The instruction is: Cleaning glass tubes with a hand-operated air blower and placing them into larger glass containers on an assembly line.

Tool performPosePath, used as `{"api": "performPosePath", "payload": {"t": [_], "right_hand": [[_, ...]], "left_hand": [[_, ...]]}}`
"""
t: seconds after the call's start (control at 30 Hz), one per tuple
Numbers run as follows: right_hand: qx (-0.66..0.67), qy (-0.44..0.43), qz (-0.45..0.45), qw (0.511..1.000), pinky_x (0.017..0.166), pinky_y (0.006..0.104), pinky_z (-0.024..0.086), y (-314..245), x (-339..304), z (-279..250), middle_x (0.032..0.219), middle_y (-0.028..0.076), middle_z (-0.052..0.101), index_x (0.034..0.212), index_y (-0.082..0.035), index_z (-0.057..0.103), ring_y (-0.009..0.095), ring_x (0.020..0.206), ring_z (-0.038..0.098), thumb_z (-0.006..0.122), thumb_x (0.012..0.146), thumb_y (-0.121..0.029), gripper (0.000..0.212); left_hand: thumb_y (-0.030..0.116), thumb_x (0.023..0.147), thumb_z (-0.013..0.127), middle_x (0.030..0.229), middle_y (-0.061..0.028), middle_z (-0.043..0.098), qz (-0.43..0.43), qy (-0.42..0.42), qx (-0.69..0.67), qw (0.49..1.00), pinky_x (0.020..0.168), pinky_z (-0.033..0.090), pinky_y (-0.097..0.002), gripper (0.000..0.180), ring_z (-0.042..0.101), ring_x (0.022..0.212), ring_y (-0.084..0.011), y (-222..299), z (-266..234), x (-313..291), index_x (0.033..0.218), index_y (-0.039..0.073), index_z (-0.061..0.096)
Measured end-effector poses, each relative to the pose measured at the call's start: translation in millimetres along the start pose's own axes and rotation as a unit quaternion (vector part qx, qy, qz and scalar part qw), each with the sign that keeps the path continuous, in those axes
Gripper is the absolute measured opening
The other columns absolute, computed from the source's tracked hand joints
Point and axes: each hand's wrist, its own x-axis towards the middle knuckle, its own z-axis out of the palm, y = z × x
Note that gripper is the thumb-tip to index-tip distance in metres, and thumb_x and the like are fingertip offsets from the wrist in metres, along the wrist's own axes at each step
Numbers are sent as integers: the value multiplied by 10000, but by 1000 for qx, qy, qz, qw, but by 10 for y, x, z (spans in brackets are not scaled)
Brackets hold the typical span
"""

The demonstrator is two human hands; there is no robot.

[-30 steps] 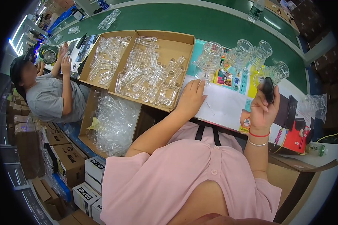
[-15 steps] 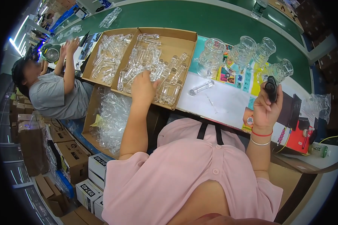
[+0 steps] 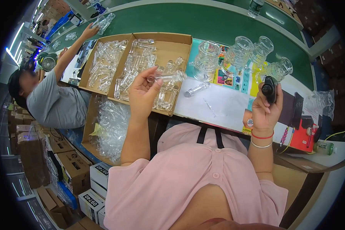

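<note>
Between the thumb and fingers of my left hand (image 3: 142, 94) is a clear tube-shaped piece (image 3: 174, 76) with wider ends, held above the near part of a cardboard tray (image 3: 176, 44). Many similar clear tubes lie heaped in that tray. My right hand (image 3: 267, 111) is wrapped around a small black handheld device (image 3: 269, 90), raised over the right side of the white work surface. Its exact kind cannot be made out. A loose clear tube (image 3: 197, 89) lies on the white sheet between my hands, with a thin clear strip (image 3: 209, 108) nearer me.
Several clear ribbed vessels (image 3: 207, 59) stand behind the white sheet. Another cardboard tray (image 3: 97, 90) of tubes adjoins at left, with a box of clear plastic bags (image 3: 113, 132) below. A co-worker (image 3: 57, 99) reaches over the green table (image 3: 153, 19) at left.
My left hand has come up out of the tray with a clear tube. My right hand still grips the black device. The co-worker's arm has stretched out to a clear bagged item.
</note>
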Motion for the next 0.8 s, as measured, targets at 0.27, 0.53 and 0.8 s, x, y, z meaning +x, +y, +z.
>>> {"api": "performPosePath", "payload": {"t": [0.27,0.53,0.8], "right_hand": [[-18,21,-13,1000,309,138,322,1,-16,8,824,173,495,959,66,455,103,465,390,468,894,-206,279],[-26,17,-17,999,308,134,319,2,-31,30,809,179,514,951,67,474,104,461,387,467,894,-215,289],[-41,24,-30,998,300,142,313,16,-61,51,806,172,537,946,44,488,106,469,422,473,893,-232,281]], "left_hand": [[123,676,724,889,-113,599,124,-339,236,902,742,457,-326,298,579,842,-256,-150,674,-396,943,60,608],[103,740,623,991,-118,552,235,-352,328,845,796,429,-360,340,515,943,-282,-950,925,-584,1064,36,547],[74,733,651,918,-110,561,136,-251,257,923,665,476,-309,256,566,793,-243,-529,649,-565,977,36,585]]}}
